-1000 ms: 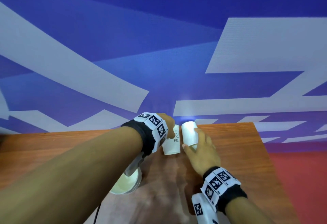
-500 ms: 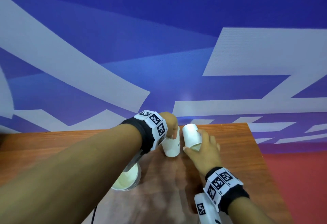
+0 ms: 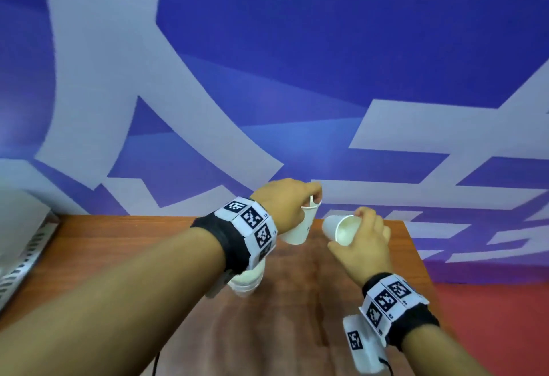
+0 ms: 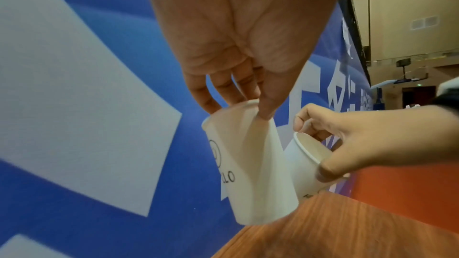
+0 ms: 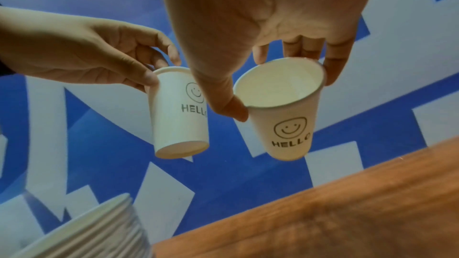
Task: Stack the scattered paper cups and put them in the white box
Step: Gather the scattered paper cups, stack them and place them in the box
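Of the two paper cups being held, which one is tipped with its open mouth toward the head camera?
The cup in the right hand: that cup is tilted, showing its inside. The left hand holds its cup upright by the rim.

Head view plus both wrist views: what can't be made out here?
- White box: head view, cut off by the left edge; its opening is out of frame.
- Stack of cups: head view, mostly behind the left wrist band; in the right wrist view, blurred and cropped, so the count is unreadable.
- Left hand cup: print hidden in the head view; left wrist view blurs it.
- Right hand cup: print faces away.
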`<state>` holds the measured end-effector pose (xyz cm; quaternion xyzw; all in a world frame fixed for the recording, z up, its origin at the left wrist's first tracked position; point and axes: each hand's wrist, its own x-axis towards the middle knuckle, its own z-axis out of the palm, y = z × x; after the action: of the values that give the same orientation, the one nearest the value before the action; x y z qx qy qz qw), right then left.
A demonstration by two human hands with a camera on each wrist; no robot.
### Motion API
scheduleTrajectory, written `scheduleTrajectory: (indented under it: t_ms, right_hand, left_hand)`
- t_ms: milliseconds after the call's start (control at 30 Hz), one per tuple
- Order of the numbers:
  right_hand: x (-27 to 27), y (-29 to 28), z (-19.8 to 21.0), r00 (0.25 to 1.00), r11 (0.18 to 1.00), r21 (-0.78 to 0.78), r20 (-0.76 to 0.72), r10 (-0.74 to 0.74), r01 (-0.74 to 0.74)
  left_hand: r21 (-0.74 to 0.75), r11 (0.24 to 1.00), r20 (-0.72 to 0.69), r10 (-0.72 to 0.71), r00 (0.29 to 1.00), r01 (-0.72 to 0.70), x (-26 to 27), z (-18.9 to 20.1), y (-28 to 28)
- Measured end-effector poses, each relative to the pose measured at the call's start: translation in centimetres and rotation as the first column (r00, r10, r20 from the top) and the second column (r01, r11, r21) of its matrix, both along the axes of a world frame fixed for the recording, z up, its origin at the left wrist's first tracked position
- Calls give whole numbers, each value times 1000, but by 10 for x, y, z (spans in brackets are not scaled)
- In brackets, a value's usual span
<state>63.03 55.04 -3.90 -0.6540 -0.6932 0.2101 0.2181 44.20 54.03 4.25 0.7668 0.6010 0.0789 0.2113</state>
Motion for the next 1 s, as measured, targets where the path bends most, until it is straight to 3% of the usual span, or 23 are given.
scheduleTrajectory:
  t_ms: [467, 733, 1000]
  right_hand:
    - [-107, -124, 76, 968, 963, 107, 65, 243, -249]
    - [-221, -218, 91, 958, 956, 75, 74, 278, -283]
    - [-315, -277, 95, 919, 920, 65, 105, 380, -388]
  left_hand:
    - [250, 968, -128, 53, 990, -19, -115, 40, -166]
    - [271, 960, -78, 99, 992, -74, -242, 42, -273]
    - [241, 959, -127, 186, 974, -152, -332, 38, -333]
